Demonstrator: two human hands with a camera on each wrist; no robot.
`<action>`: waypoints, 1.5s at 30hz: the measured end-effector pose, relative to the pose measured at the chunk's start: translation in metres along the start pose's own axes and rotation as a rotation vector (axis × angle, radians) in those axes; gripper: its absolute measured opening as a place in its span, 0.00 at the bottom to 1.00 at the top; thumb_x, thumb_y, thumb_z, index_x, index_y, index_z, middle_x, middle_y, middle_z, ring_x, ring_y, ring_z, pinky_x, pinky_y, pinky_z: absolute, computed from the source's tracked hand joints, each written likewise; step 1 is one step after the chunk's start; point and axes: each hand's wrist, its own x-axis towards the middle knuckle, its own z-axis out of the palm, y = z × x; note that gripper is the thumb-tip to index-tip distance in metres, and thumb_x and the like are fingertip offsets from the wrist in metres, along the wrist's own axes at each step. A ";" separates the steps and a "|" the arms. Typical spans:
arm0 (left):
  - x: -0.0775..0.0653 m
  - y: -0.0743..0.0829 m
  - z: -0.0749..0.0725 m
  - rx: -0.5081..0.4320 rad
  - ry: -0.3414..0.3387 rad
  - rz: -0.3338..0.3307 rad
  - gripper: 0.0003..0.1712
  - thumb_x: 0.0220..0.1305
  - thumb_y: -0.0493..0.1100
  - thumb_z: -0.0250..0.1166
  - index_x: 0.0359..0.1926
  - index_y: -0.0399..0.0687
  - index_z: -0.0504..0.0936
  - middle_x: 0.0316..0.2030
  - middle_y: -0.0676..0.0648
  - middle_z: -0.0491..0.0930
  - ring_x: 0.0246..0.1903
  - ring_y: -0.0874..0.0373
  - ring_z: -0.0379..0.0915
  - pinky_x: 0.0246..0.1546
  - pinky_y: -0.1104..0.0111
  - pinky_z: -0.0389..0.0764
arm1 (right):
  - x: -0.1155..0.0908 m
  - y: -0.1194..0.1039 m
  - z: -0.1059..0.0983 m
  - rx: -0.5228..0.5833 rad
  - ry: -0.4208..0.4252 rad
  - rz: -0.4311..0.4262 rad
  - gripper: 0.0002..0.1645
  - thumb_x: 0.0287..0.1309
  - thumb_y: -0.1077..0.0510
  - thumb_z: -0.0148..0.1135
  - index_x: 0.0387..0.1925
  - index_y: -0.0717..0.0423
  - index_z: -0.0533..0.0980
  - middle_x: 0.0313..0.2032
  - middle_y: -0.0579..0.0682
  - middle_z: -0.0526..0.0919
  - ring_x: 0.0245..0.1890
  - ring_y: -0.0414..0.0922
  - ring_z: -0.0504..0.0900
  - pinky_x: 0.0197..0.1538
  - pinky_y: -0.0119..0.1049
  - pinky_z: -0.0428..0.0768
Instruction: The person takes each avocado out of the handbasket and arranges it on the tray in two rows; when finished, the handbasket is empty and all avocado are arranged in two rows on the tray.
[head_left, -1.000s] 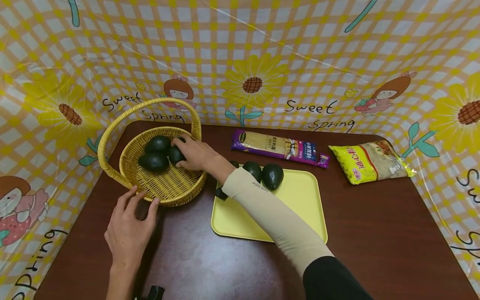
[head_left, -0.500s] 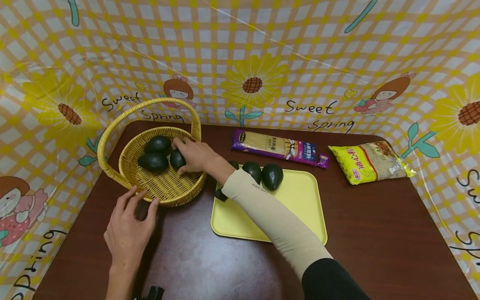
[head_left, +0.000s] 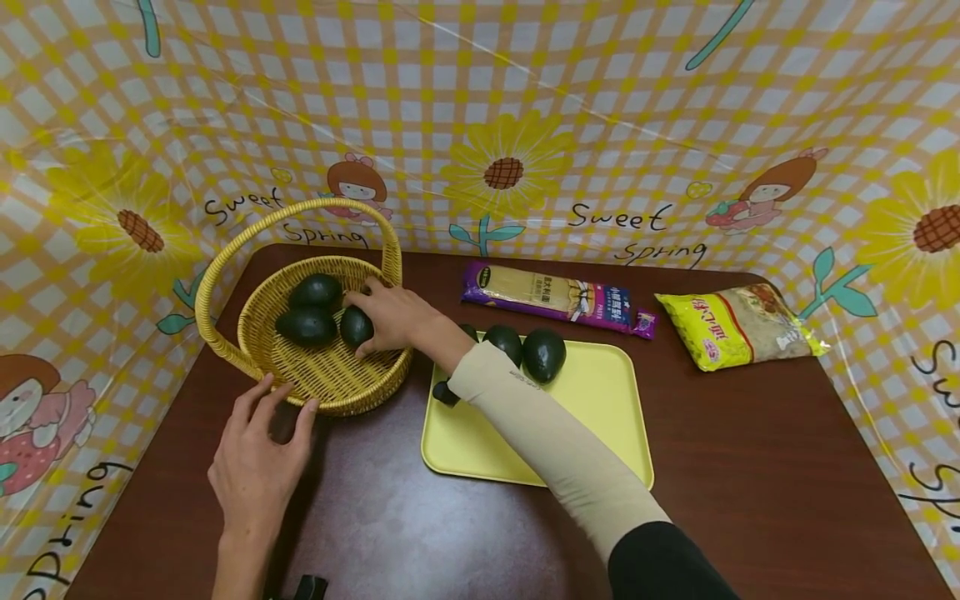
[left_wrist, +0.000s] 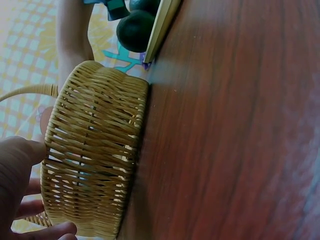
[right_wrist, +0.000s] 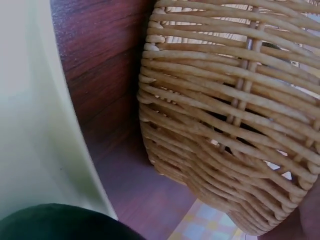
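Left hand [head_left: 258,458], fingers loosely spread, touches a golden, round wicker basket [head_left: 378,389], presumably steadying it. Right hand [head_left: 393,317] is set about a dark-green oval avocado [head_left: 355,328] inside; grip or mere contact cannot be told. A lipped, pale-yellow rectangular tray [head_left: 600,425] likely checks rolling of further avocados [head_left: 544,355]. Brown wood-grain table [head_left: 750,467]; yellow-checked sunflower backdrop [head_left: 615,67] behind.

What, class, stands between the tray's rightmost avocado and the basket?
In the head view, the right forearm slants over the tray, with the right hand in the basket. A second avocado lies on the basket side of the rightmost avocado, and the basket's wall rises beyond the tray.
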 end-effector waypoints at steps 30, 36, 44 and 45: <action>-0.001 0.001 0.000 0.001 -0.004 -0.001 0.25 0.68 0.55 0.77 0.59 0.46 0.90 0.66 0.44 0.82 0.38 0.38 0.85 0.22 0.43 0.80 | -0.049 0.003 -0.006 0.133 0.182 -0.060 0.50 0.61 0.34 0.77 0.78 0.43 0.68 0.73 0.58 0.68 0.42 0.49 0.87 0.46 0.42 0.85; -0.001 0.000 0.001 -0.001 -0.002 0.003 0.25 0.68 0.54 0.77 0.59 0.46 0.90 0.66 0.44 0.82 0.37 0.41 0.86 0.20 0.45 0.79 | -0.059 0.004 -0.006 0.170 0.211 -0.074 0.49 0.60 0.35 0.78 0.77 0.44 0.69 0.73 0.58 0.67 0.50 0.49 0.86 0.51 0.43 0.85; -0.001 0.000 0.001 0.004 0.005 0.004 0.25 0.67 0.55 0.77 0.58 0.45 0.90 0.66 0.43 0.82 0.37 0.39 0.85 0.21 0.43 0.80 | -0.073 0.004 -0.005 0.226 0.270 -0.083 0.48 0.59 0.38 0.80 0.76 0.47 0.71 0.72 0.59 0.67 0.52 0.52 0.85 0.52 0.43 0.86; -0.001 0.000 0.001 0.004 0.006 0.006 0.25 0.67 0.55 0.77 0.58 0.45 0.90 0.66 0.43 0.82 0.37 0.39 0.85 0.22 0.43 0.80 | -0.075 0.003 -0.005 0.226 0.278 -0.085 0.49 0.59 0.38 0.80 0.76 0.48 0.71 0.72 0.59 0.67 0.52 0.52 0.85 0.52 0.43 0.86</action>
